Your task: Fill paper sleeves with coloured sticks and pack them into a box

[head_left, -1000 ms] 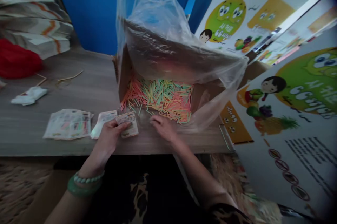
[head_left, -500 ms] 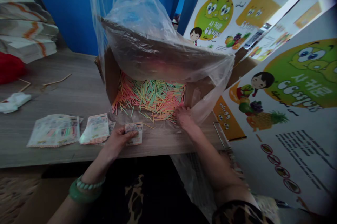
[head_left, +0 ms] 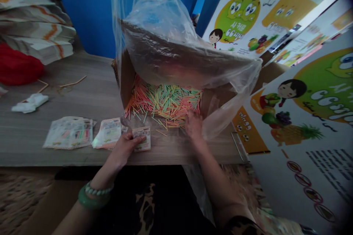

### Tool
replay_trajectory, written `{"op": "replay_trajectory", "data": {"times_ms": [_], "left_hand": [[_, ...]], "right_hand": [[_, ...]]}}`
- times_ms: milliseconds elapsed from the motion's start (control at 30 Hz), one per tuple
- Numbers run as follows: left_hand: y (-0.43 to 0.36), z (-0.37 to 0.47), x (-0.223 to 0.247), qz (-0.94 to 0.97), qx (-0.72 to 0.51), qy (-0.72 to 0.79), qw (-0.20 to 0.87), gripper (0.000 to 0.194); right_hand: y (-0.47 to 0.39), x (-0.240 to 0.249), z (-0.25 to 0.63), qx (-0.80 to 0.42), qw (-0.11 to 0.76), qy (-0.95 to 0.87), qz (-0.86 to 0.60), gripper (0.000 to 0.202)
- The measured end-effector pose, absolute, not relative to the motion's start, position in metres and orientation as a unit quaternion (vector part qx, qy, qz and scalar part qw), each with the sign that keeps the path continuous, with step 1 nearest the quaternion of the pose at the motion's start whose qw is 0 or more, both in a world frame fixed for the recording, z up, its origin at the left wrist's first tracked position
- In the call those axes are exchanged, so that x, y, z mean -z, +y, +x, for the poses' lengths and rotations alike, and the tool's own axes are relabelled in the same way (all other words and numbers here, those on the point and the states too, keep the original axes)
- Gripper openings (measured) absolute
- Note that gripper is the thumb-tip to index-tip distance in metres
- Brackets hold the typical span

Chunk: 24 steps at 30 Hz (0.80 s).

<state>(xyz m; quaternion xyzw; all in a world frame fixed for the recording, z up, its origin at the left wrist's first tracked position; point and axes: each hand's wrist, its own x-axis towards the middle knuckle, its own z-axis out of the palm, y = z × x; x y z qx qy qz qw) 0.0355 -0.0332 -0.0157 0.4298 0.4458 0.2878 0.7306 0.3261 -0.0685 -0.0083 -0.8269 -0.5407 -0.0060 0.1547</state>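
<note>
your left hand (head_left: pixel 126 147) is clamped on one small packet (head_left: pixel 145 145), over the tabletop (head_left: pixel 95 95); to its left lie two piles of packets (head_left: pixel 68 134). your right hand (head_left: pixel 194 126) is at the sticks (head_left: pixel 167 97), too many to count, in one box (head_left: pixel 127 78); its grip cannot be told.

On my left wrist (head_left: pixel 103 180) I wear two green pieces: a string of small, pale, milky-green beads (head_left: pixel 98 191) and, next to it on the elbow side, a thick, smooth bangle (head_left: pixel 92 201) of deeper green. My left hand (head_left: pixel 124 149) and right hand (head_left: pixel 193 124) are bare. My clothing (head_left: pixel 173 202) is black in front, with a blotchy tan-and-dark animal print (head_left: pixel 147 205); my right sleeve (head_left: pixel 241 226), similarly patterned, ends near the elbow.
</note>
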Motion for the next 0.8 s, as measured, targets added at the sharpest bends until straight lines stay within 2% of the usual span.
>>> {"op": "replay_trajectory", "data": {"times_ms": [100, 167, 333, 433, 633, 800], "left_hand": [[-0.031, 0.035, 0.015, 0.444, -0.292, 0.445, 0.721, 0.029], [-0.029, 0.036, 0.015, 0.489, -0.295, 0.447, 0.688, 0.027], [-0.017, 0.052, 0.009, 0.703, -0.348, 0.360, 0.504, 0.013], [-0.005, 0.070, 0.006, 0.786, -0.327, 0.269, 0.450, 0.016], [0.002, 0.092, 0.005, 0.810, -0.285, 0.251, 0.447, 0.014], [-0.005, 0.087, 0.002, 0.797, -0.262, 0.257, 0.479, 0.014]], "right_hand": [[-0.048, 0.029, 0.278, -0.236, 0.407, -0.547, -0.692, 0.024], [-0.037, 0.042, 0.251, -0.331, 0.475, -0.526, -0.623, 0.022], [-0.034, 0.053, 0.233, -0.369, 0.518, -0.504, -0.584, 0.021], [-0.036, 0.053, 0.239, -0.354, 0.516, -0.507, -0.592, 0.024], [-0.033, 0.062, 0.237, -0.321, 0.512, -0.506, -0.615, 0.007], [-0.031, 0.064, 0.232, -0.351, 0.527, -0.513, -0.580, 0.005]]}}
